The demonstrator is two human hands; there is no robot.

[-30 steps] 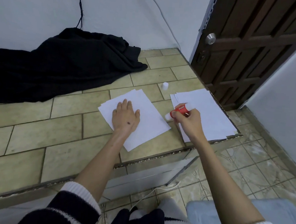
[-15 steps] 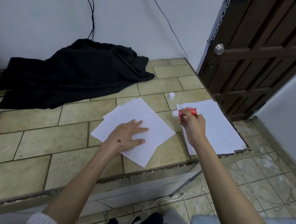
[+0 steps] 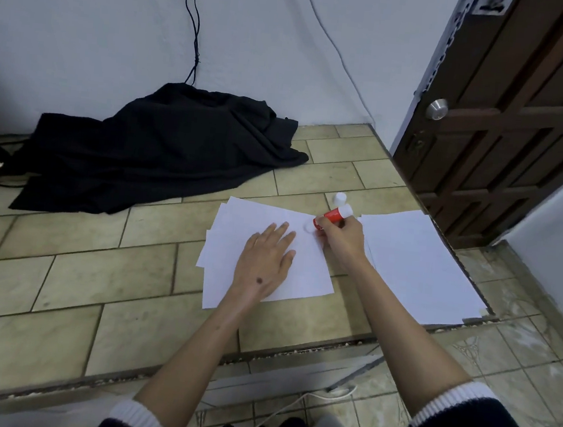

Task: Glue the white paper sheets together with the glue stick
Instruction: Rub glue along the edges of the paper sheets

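Fingers [image 3: 331, 230] R pinch glue stick [image 3: 334, 214] | L hand [image 3: 265, 260] flat, spread on sheets [image 3: 236, 243] | tip blurred

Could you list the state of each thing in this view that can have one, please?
glue stick: uncapped, held tilted, tip at the paper
cap: off, standing on the tiles
left paper pile: loosely fanned, pinned flat
right paper stack: lying flat, untouched
left hand: flat, fingers spread
right hand: closed on the glue stick
door: shut
black cloth: crumpled
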